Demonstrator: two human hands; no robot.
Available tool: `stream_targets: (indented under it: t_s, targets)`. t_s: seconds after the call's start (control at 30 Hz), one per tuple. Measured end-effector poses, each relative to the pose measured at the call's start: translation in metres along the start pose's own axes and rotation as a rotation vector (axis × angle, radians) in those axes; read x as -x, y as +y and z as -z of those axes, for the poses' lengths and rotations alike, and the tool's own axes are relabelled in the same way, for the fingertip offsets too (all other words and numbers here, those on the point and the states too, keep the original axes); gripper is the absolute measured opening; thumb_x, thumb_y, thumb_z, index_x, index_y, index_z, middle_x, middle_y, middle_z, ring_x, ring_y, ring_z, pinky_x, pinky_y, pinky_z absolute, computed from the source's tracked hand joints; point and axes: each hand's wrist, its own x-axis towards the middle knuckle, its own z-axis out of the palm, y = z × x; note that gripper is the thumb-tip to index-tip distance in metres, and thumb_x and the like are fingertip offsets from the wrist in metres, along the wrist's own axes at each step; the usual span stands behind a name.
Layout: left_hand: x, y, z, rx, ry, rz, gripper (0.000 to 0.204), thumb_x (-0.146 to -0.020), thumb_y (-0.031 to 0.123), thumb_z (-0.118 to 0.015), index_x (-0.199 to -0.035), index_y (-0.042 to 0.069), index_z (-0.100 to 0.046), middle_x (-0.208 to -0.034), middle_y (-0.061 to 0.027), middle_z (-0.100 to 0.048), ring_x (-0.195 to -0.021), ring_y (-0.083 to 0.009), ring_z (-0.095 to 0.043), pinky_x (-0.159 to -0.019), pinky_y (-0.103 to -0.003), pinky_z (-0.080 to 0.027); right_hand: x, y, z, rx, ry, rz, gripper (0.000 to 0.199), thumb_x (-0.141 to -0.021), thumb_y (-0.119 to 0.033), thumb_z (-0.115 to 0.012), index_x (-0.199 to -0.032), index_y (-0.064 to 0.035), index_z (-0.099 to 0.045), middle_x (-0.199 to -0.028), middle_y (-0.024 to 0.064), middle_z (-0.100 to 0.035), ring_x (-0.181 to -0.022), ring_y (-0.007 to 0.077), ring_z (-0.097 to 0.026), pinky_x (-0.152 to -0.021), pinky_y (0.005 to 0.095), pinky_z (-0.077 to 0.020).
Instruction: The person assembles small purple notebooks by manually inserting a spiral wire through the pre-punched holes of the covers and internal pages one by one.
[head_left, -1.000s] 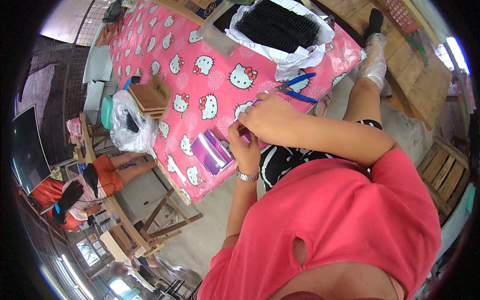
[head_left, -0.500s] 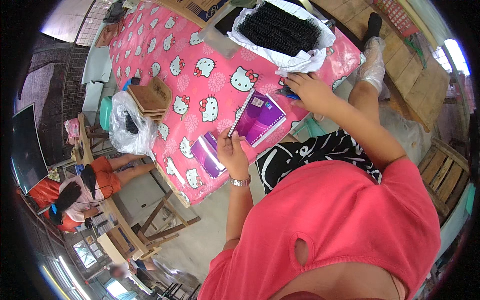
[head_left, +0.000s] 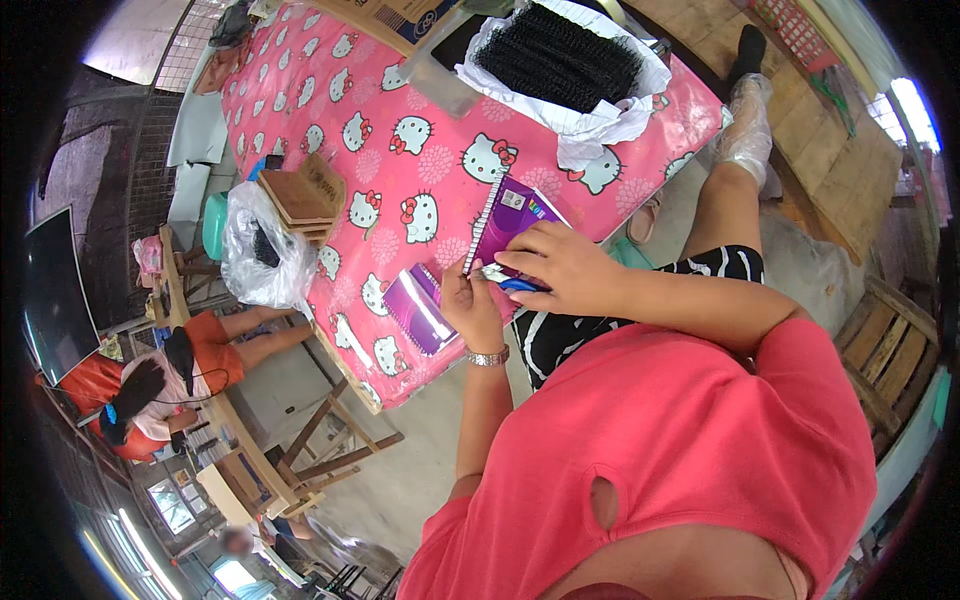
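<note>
Purple spiral notebook, white coil at left, left hand pinching its near end, right hand, fingers curled round blue-handled cutters

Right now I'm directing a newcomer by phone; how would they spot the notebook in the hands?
Find the table's pink patterned cover. At its near edge, the left hand holds a purple spiral notebook. Unlike the purple notebook lying left of it, this one has a blue-handled tool, gripped by the right hand, near its coil.
</note>
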Motion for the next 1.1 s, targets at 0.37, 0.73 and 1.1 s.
stream_targets:
  t_s: [0.37,0.73,1.1]
  targets:
    - [0.009,0.006,-0.003,-0.173,0.041,-0.085,0.018,-0.091,-0.006,-0.058,-0.108,-0.006,-0.065,-0.101,-0.0056,-0.063,-0.086,-0.0098,-0.06,-0.076,-0.023,-0.05,-0.018,-0.008,0.01,-0.751,-0.572,-0.787,0.034,-0.092,-0.03,-0.06,-0.109,-0.0008,-0.066,-0.088,0.0102,-0.064,-0.088,0.0167,-0.062,-0.076,0.0347,-0.0487]
    - [-0.046,0.111,0.018,-0.666,-0.294,-0.449,0.022,-0.072,-0.007,-0.053,-0.089,0.001,-0.065,-0.091,-0.0102,-0.065,-0.083,-0.0271,-0.057,-0.08,-0.036,-0.046,0.037,0.008,0.046,-1.125,-0.74,-0.812,0.046,-0.094,-0.035,-0.056,-0.124,-0.0006,-0.059,-0.103,0.0101,-0.064,-0.093,0.0216,-0.061,-0.085,0.04,-0.0491]
    - [-0.044,0.05,-0.029,-0.507,-0.4,-0.352,0.022,-0.08,0.003,-0.062,-0.102,0.0,-0.065,-0.099,-0.0188,-0.064,-0.108,-0.0357,-0.055,-0.096,-0.045,-0.04,0.054,0.014,0.008,0.109,-0.553,-0.261,0.042,-0.074,-0.026,-0.071,-0.108,-0.0029,-0.062,-0.106,0.0179,-0.063,-0.101,0.0327,-0.059,-0.096,0.0444,-0.0407]
